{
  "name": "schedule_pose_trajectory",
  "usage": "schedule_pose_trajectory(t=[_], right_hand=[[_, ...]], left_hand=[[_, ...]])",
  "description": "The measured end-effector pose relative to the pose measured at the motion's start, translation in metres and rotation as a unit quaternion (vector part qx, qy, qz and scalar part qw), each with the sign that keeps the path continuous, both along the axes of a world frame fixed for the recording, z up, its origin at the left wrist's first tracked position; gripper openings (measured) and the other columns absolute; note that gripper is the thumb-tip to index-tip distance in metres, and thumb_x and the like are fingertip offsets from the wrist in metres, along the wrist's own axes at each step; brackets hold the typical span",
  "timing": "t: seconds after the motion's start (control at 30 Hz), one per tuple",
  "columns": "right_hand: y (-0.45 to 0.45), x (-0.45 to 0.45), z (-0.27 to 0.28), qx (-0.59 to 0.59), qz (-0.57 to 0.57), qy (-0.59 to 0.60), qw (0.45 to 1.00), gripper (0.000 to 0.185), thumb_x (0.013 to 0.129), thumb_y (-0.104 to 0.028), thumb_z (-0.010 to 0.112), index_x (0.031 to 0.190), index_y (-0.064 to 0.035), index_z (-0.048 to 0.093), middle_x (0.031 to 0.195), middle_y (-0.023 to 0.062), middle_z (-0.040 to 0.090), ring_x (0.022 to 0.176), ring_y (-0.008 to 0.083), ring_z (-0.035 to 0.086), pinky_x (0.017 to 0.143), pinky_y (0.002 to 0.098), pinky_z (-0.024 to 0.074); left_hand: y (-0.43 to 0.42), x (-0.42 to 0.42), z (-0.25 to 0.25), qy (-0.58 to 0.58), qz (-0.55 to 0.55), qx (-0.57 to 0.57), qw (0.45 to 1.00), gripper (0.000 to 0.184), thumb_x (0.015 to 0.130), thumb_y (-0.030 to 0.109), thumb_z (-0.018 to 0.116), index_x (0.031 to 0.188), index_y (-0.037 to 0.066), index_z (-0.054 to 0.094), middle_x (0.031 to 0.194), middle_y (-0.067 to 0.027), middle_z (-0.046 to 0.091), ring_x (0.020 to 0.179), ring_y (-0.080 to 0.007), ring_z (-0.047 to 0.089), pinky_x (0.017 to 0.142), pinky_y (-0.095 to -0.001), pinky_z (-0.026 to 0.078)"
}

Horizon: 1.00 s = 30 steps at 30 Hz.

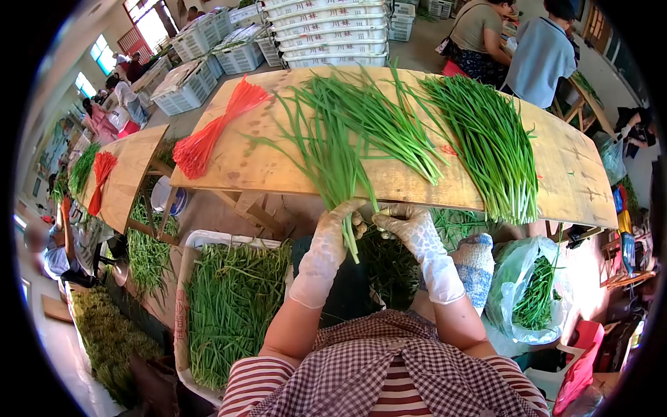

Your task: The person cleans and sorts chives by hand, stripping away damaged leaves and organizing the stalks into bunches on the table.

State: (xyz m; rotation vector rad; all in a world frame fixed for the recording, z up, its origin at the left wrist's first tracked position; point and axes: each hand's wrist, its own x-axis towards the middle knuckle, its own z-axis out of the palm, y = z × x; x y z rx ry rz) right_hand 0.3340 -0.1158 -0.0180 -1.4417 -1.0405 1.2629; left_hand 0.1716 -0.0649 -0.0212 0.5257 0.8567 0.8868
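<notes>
Over the near edge of the table, my gloved left hand (332, 233) is closed around a small bunch of garlic chives (332, 149). Their leaves spread up across the wood and the stem ends poke out below my fingers. To its right, my gloved right hand (408, 226) is closed in a pinch at the lower end of one stalk, apart from the left hand. A loose pile of chives (396, 128) lies just behind. Farther right is a thick, neatly laid bundle of chives (486, 146), its pale stems at the front edge.
Red ties (219, 128) lie fanned on the table (278, 177). Below left stands a white crate (182, 306) full of greens; below right, a plastic bag (501, 292) of greens. Stacked white crates (330, 35) rise behind. Several people work nearby, one in a blue top (540, 62).
</notes>
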Motion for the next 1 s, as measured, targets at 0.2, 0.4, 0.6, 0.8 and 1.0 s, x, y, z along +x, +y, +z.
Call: schedule_pose_trajectory(t=[0.2, 0.4, 0.6, 0.8, 1.0], right_hand=[[-0.015, 0.001, 0.000, -0.033, 0.040, 0.073, 0.996, 0.028, 0.085, -0.017, 0.070, 0.101, 0.0054, 0.068, 0.082, 0.0079, 0.069, 0.068, 0.0108, 0.061, 0.066, 0.0244, 0.0513], [-0.022, -0.005, 0.002, 0.021, -0.022, -0.214, 0.976, 0.025, 0.080, -0.022, 0.073, 0.093, 0.0005, 0.072, 0.084, 0.0155, 0.070, 0.073, 0.0191, 0.065, 0.070, 0.0314, 0.0514], [-0.028, -0.005, -0.017, 0.257, -0.097, -0.385, 0.881, 0.011, 0.086, -0.012, 0.064, 0.084, -0.0014, 0.069, 0.076, 0.0142, 0.068, 0.061, 0.0291, 0.064, 0.057, 0.0375, 0.0512], [-0.034, -0.016, 0.027, 0.500, -0.160, -0.493, 0.693, 0.039, 0.099, -0.036, 0.043, 0.123, -0.0080, 0.055, 0.119, 0.0095, 0.055, 0.118, 0.0307, 0.050, 0.104, 0.0517, 0.0344], [-0.013, -0.018, 0.031, 0.528, -0.091, -0.439, 0.721, 0.040, 0.095, -0.035, 0.051, 0.122, -0.0071, 0.058, 0.113, 0.0100, 0.058, 0.108, 0.0310, 0.054, 0.098, 0.0480, 0.0401]], left_hand=[[0.005, 0.002, -0.023, 0.011, -0.086, 0.030, 0.996, 0.025, 0.090, 0.021, 0.063, 0.107, 0.002, 0.064, 0.065, 0.0005, 0.050, 0.057, -0.0081, 0.050, 0.049, -0.0254, 0.043], [-0.006, 0.020, -0.040, -0.043, -0.040, 0.085, 0.995, 0.022, 0.086, 0.016, 0.067, 0.101, -0.001, 0.065, 0.088, -0.0091, 0.066, 0.072, -0.0174, 0.063, 0.060, -0.0315, 0.052], [-0.004, 0.038, -0.027, -0.171, -0.071, -0.015, 0.983, 0.018, 0.090, 0.014, 0.061, 0.102, 0.000, 0.063, 0.093, -0.0097, 0.067, 0.088, -0.0203, 0.064, 0.081, -0.0328, 0.053], [-0.010, 0.060, -0.001, -0.352, -0.094, -0.081, 0.928, 0.026, 0.098, 0.019, 0.046, 0.112, 0.002, 0.057, 0.098, -0.0086, 0.064, 0.088, -0.0184, 0.061, 0.076, -0.0281, 0.053], [-0.009, 0.032, 0.040, -0.122, -0.029, -0.025, 0.992, 0.030, 0.095, 0.021, 0.050, 0.119, 0.003, 0.052, 0.110, -0.0110, 0.060, 0.100, -0.0211, 0.060, 0.083, -0.0329, 0.053]])
